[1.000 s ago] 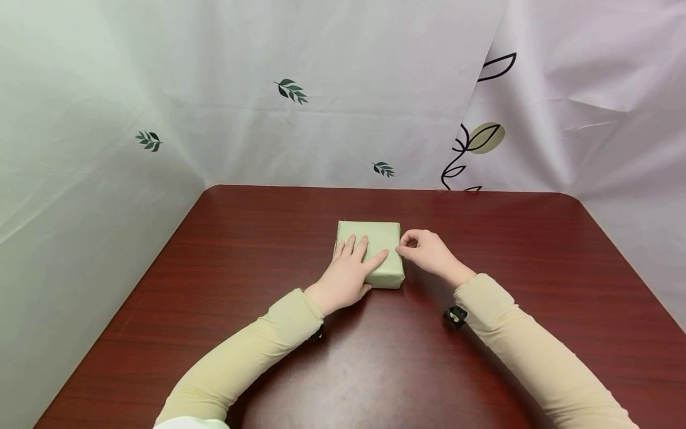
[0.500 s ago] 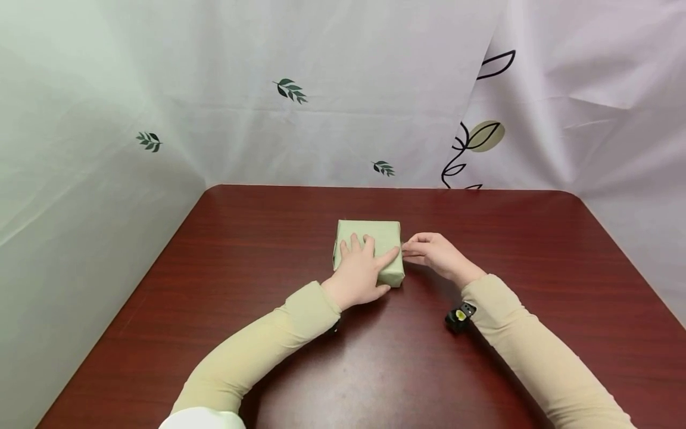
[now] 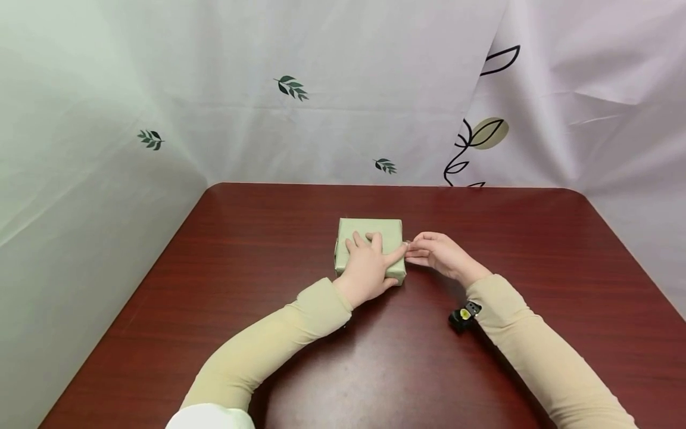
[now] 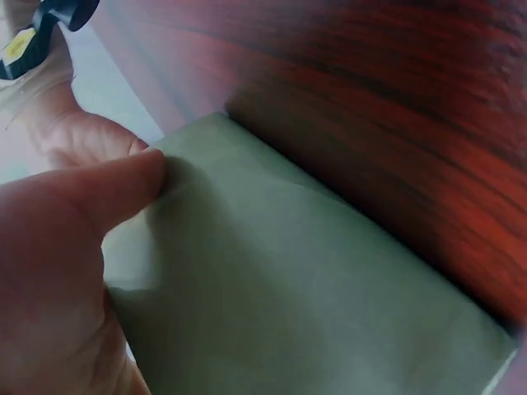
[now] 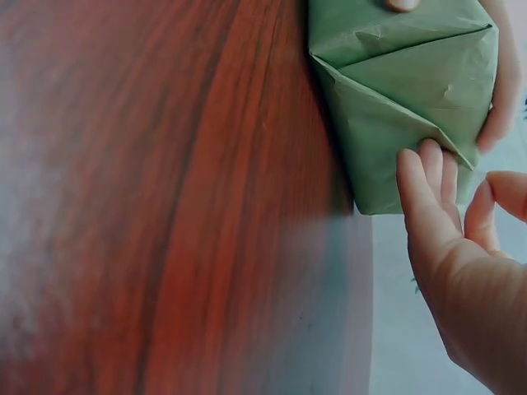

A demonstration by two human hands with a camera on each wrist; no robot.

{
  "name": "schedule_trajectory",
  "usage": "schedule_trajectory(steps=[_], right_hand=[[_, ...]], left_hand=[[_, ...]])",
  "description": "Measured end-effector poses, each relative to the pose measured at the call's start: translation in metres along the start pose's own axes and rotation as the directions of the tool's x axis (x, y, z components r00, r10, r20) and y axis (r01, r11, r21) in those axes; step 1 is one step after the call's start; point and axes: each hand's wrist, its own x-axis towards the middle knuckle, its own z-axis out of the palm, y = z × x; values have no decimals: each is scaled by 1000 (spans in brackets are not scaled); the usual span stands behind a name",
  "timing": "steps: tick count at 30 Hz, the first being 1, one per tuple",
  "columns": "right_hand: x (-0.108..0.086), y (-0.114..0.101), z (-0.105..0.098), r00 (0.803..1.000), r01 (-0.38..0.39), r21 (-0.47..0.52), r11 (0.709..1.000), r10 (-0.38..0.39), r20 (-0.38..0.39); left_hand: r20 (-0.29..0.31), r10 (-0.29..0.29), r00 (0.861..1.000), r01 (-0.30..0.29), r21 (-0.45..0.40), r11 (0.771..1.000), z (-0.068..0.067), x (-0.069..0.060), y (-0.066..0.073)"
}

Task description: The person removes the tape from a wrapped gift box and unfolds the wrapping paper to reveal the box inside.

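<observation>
A box wrapped in light green paper [image 3: 393, 231] sits flat on the table. My left hand [image 3: 365, 269] rests on its top with fingers spread, the index finger reaching the right edge. At the right side is my right hand [image 3: 443, 255]. In the right wrist view, a folded triangular paper flap [image 5: 391, 107] covers that end of the box, and several straight fingers [image 5: 418, 185] of the right hand touch it. The thumb and index finger meet in a pinch; a small clear glint there looks like a piece of tape [image 3: 407, 242], barely visible.
The dark red wooden table [image 3: 257, 238] extends around the box. A white curtain [image 3: 332, 131] with leaf prints hangs behind the far edge and along both sides. A small black wrist camera [image 3: 461, 317] hangs under the right cuff.
My left hand has slid right across the box top, its index finger now at the right edge. The right hand's other fingers have straightened toward the box's side. The box has hardly moved.
</observation>
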Motion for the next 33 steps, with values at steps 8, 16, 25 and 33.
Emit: schedule_trajectory(steps=[8,16,25,33], right_hand=[[-7,-4,-10,995,-72,-141,987,61,-81],[-15,-6,-29,970,-242,-371,897,207,-130],[-18,-6,-31,971,-231,-669,706,130,-198],[-20,-10,-38,970,-226,-765,604,66,-234]], left_hand=[[27,-17,999,16,18,1000,0,5,5],[-7,-8,1000,8,57,998,2,4,7],[-30,-11,999,14,83,996,4,3,10],[-32,-21,999,24,89,996,3,2,10]])
